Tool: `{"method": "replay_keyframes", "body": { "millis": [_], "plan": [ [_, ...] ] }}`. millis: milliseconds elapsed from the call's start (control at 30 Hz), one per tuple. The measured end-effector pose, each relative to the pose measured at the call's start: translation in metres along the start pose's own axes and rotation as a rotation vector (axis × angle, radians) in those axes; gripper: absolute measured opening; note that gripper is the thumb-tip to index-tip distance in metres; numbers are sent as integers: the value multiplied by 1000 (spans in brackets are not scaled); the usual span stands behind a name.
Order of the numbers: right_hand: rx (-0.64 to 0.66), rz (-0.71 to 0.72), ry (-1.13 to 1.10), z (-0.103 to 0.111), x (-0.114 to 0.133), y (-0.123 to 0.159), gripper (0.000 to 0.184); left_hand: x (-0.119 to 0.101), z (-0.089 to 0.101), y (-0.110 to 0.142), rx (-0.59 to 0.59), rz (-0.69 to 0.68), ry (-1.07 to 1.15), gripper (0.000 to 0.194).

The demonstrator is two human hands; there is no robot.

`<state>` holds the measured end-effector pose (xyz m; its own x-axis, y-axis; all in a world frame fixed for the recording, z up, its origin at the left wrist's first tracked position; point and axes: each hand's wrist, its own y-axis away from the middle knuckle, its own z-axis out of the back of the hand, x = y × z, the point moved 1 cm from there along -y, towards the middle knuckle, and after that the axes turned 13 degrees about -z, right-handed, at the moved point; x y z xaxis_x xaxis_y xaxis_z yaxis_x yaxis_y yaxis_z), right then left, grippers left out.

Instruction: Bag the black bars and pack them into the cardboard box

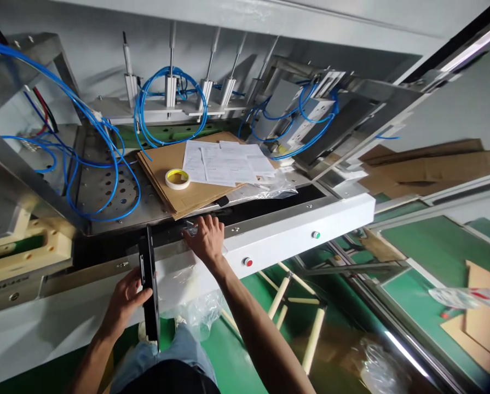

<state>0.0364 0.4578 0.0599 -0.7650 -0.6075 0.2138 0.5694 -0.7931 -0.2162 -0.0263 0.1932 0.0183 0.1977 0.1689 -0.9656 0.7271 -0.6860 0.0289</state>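
Note:
My left hand [126, 298] grips a thin flat black device [149, 284] by its edge and holds it upright in front of the white machine ledge [277, 232]. My right hand [207, 239] rests on that ledge with its fingers closed on the top of a clear plastic bag [189, 298]. The bag hangs down from the ledge between my two hands. On the machine bed behind lie a stack of brown cardboard [174, 175], a roll of yellow tape [177, 179] and several white printed sheets [226, 161].
Blue air hoses [105, 164] loop over a perforated metal plate at left. Red [248, 262] and green [316, 235] buttons sit on the ledge front. Flat cardboard [433, 164] lies at right, more on the green floor [478, 323]. A stool frame [298, 306] stands below.

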Motion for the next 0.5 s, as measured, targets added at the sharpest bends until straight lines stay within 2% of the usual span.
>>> {"method": "replay_keyframes", "body": {
  "millis": [100,267,400,500],
  "plan": [
    [69,37,67,-6,6,-12,27,0,-2,1,-44,7,5,49],
    [147,105,62,-6,-1,-22,16,-4,-7,2,-59,11,6,46],
    [239,150,15,4,-10,-38,22,-3,-6,1,-91,28,-6,48],
    [365,190,-61,17,-25,-55,20,-4,-2,0,-75,74,-31,51]
  ]
}}
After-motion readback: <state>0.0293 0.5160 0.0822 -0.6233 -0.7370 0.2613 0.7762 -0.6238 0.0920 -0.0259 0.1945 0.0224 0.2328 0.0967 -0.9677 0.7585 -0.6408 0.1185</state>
